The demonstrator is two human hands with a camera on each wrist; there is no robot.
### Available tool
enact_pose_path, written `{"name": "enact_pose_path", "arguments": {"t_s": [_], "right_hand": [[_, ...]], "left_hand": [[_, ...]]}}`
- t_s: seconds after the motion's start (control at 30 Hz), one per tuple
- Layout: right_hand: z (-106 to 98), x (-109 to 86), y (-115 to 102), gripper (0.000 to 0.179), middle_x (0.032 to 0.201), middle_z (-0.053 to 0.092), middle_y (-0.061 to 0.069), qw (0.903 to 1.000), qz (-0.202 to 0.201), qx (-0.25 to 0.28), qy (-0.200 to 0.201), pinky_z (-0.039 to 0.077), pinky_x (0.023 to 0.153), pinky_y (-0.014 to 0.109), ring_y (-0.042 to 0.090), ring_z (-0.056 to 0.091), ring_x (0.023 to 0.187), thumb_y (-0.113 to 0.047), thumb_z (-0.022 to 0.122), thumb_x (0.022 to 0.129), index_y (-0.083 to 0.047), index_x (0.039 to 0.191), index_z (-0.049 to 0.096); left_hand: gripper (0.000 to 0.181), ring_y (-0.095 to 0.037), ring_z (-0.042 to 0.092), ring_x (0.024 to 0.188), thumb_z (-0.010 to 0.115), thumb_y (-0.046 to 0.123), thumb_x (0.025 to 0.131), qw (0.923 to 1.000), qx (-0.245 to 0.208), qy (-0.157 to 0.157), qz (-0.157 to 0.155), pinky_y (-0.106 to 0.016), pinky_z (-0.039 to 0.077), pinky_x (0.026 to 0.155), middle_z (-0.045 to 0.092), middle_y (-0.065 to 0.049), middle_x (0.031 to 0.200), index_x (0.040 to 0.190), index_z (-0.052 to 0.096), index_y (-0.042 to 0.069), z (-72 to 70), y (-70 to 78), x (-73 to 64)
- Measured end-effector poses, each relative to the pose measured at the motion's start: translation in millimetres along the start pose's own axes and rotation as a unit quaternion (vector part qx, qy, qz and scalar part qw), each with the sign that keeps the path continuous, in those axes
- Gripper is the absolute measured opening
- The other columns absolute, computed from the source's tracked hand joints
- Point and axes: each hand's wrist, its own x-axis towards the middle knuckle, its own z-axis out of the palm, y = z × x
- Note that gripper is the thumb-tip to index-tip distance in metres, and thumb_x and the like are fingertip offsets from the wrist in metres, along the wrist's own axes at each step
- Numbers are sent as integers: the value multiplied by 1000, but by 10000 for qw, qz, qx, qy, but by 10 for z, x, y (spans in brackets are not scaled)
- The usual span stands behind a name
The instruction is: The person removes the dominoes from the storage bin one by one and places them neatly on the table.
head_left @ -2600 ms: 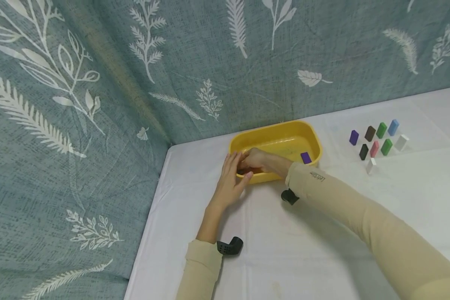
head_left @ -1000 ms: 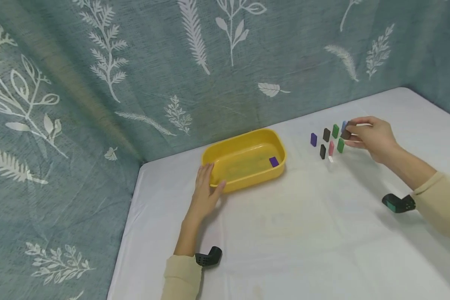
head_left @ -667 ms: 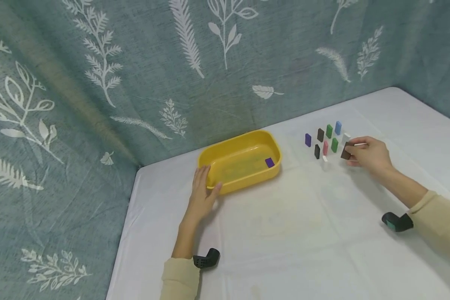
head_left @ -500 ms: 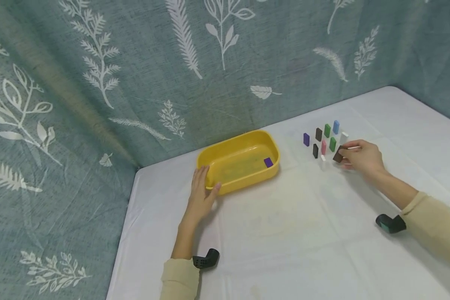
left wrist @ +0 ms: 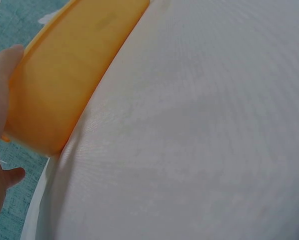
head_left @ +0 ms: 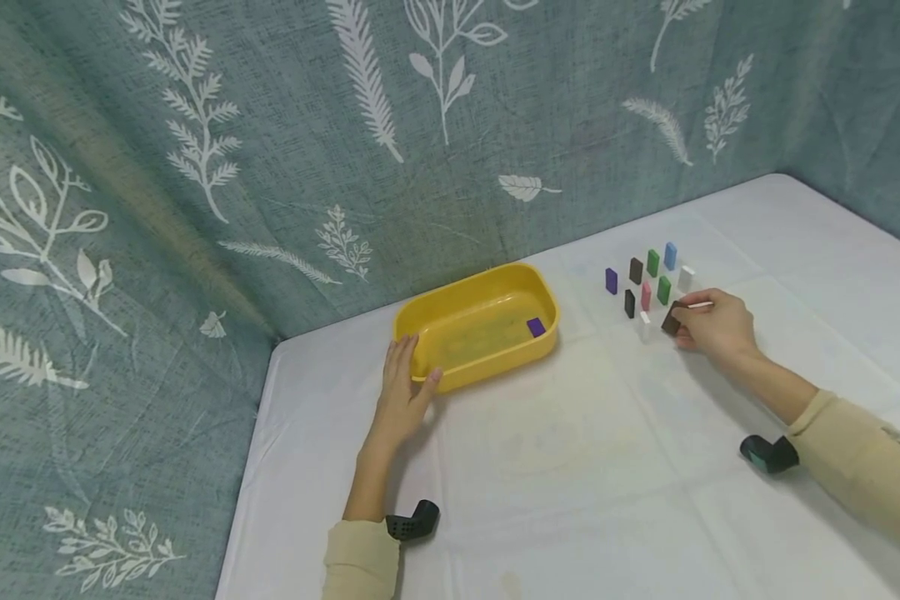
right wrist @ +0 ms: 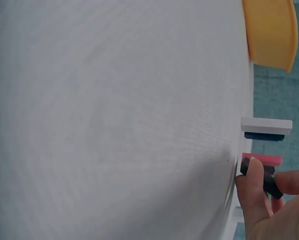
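In the head view my right hand (head_left: pixel 723 329) pinches a dark brown domino (head_left: pixel 672 318) between thumb and fingers, low over the white cloth. Just left of it a white domino (head_left: pixel 645 325) stands on end, with a pink domino (head_left: pixel 647 296) and a green domino (head_left: pixel 664 290) behind. The right wrist view shows the held dark domino (right wrist: pixel 272 186) near the pink one (right wrist: pixel 269 159); whether it touches the cloth I cannot tell. My left hand (head_left: pixel 399 400) rests against the left end of the yellow tub (head_left: pixel 487 369), fingers extended along its rim, thumb by the front wall.
Several more upright dominoes stand at the right: purple (head_left: pixel 611 281), brown (head_left: pixel 636 271), black (head_left: pixel 629 303), green (head_left: pixel 652 263), blue (head_left: pixel 670 256) and white (head_left: pixel 686 277). A purple domino (head_left: pixel 536 327) lies inside the tub. A patterned teal curtain (head_left: pixel 450 208) borders the table behind and left.
My right hand left the tub, carried the dark brown domino to the standing rows, and lowered it toward the front row beside the white one. The left hand stays at the tub.
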Motion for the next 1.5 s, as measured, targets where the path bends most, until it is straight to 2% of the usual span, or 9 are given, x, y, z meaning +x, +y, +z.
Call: {"name": "enact_pose_path", "arguments": {"t_s": [0.23,0.43,0.57,0.8,1.0,1.5], "right_hand": [[22,1,7,35,104,59,27,9993,-170,-301,137,54,56,23,5,61,58,-11,54,94,10,122,49],[30,-27,12,33,100,57,26,9975,-366,-583,173,53,55,22,8,62,60,-9,55,93,11,119,49],[30,-45,7,35,99,56,24,9968,-368,-680,189,53,54,22,9,63,60,-13,55,94,10,120,49],[24,-70,-24,41,102,57,25,9969,-266,-717,200,53,53,23,12,62,61,-23,46,98,9,123,49],[3,-92,-41,47,101,54,23,9970,-343,-681,158,53,55,23,9,61,58,-28,40,101,11,127,47],[-29,-82,-22,46,99,53,22,9968,-494,-621,131,53,55,23,7,61,57,-27,39,101,12,124,49]], "left_hand": [[65,-38,3,142,49,35,99,10000,13,-2,-1,-59,10,109,17,-19,155,151,22,6,-10,7,-5],[65,-37,3,142,49,34,99,10000,4,5,33,-58,10,109,17,-20,154,151,23,5,-7,3,-6],[65,-37,3,142,48,36,99,10000,15,-2,24,-58,10,109,17,-19,155,151,22,6,-6,-1,-6],[65,-36,2,143,47,36,99,10000,-6,-60,-31,-59,9,109,16,-18,155,151,21,6,-9,3,-9],[65,-36,3,143,48,35,99,10000,19,-36,-11,-57,10,110,17,-19,155,151,22,6,-19,17,-3],[65,-33,2,143,49,35,98,10000,28,-40,-29,-57,10,110,18,-19,154,150,23,5,-19,33,2]]}}
